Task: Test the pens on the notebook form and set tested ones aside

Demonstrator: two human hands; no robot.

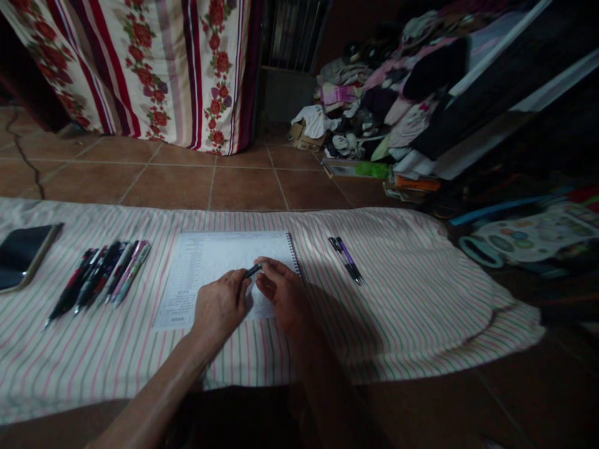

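My left hand (pixel 221 305) and my right hand (pixel 281 290) meet over a spiral notebook (pixel 206 262) that lies on a striped cloth (pixel 412 293). Both hands pinch a dark pen (pixel 253 270), one at each end, just above the page. The left fingers are curled round its lower end. The right fingertips close on its upper end. A row of several pens (pixel 100 277) lies left of the notebook. Two more pens (pixel 347 259) lie to its right.
A dark phone (pixel 23 254) rests at the cloth's left edge. Beyond the cloth is brown tiled floor (pixel 187 181), a floral curtain (pixel 154 68) and a heap of clothes (pixel 388 93) at the back right. Colourful items (pixel 524 237) lie on the floor at the right.
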